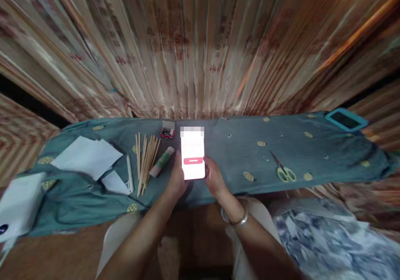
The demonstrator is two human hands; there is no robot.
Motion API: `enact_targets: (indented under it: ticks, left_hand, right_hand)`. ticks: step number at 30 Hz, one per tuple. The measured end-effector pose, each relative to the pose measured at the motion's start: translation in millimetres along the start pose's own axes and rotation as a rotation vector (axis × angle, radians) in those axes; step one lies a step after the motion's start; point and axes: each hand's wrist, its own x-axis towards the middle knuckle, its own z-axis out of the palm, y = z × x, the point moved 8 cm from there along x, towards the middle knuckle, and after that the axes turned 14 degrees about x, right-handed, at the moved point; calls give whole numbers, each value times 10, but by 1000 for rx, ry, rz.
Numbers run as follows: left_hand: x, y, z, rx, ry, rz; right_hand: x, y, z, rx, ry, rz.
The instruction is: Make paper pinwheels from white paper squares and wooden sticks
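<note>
A smartphone (193,171) with a bright white screen and a red button is held upright between my two hands over the table. My left hand (178,177) grips its lower left edge, the thumb along the side. On the lower right edge my right hand (214,176) has its fingers closed, with a silver bangle around the wrist. Left of the phone lie a green and white glue stick (162,162), several thin wooden sticks (146,163) and a small open box (168,129) with dark bits inside.
A green patterned cloth (231,163) covers the table. White papers (89,157) and a white pen (130,173) lie to the left, near a white device (20,205). Scissors (285,173) and a blue-framed tablet (346,119) lie to the right. A plastic bag (331,238) stands below.
</note>
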Motion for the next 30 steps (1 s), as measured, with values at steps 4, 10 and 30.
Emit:
enact_targets:
  ticks: [4, 10, 30]
  left_hand:
    - [-7, 8, 27, -28, 10, -26]
    - [6, 15, -3, -27, 25, -22]
    - [49, 65, 19, -9, -35, 40]
  right_hand:
    - [-4, -3, 15, 2, -38, -4]
    - [34, -11, -1, -47, -84, -55]
    - [-18, -81, 66, -130, -93, -101]
